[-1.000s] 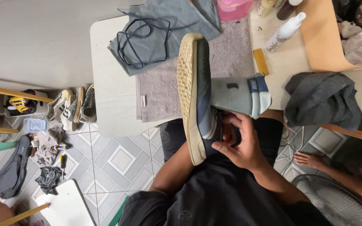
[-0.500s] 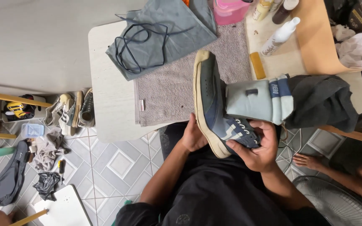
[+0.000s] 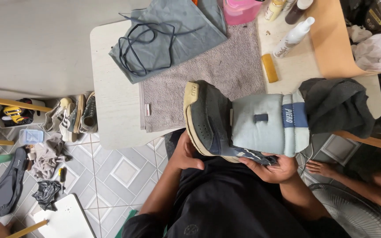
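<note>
on the floor at far left lie a dark sandal, a grey rag and a small screwdriver, with a pair of worn sneakers just beside the bench's left edge. the bench carries a grey towel in its middle, and over the towel's far left corner a blue-grey cloth with a dark lace looped on it.

the left hand is closed on the toe end of the shoe, fingers curled under the pale sole edge. the shoe is held up off the bench, over its near edge and above the lap, lying on its side with the toe to the left and the light blue ankle part to the right. the right hand cups it from below near the laced side, fingers wrapped on it. to do this well, i judge the grip should stay at both ends so the shoe turns without slipping, and it should stay over the towel in case it drops.

right of the shoe a dark cloth lies touching its ankle opening, at the bench's near right corner. farther back stand a yellow bar, a white bottle and a pink tub.
</note>
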